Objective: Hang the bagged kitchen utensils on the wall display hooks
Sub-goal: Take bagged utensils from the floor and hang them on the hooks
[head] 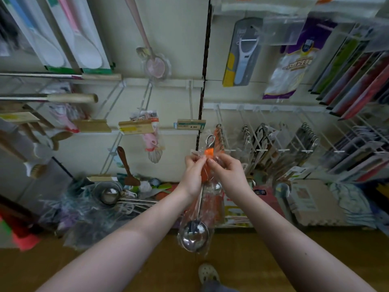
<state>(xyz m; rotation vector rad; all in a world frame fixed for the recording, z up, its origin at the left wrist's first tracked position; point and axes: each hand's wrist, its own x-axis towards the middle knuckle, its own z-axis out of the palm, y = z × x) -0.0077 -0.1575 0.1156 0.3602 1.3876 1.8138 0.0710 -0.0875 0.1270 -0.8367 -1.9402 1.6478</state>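
Forearms [134,234] up close, left hand [192,173] and right hand [229,175] both pinching the bagged ladle [194,237] by its top, steel bowl dangling, just right of the price-tagged hook [191,98].

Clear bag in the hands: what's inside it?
A steel ladle with an orange handle, bowl hanging down. The left hand and right hand cover the handle's middle; anything else inside is unclear.
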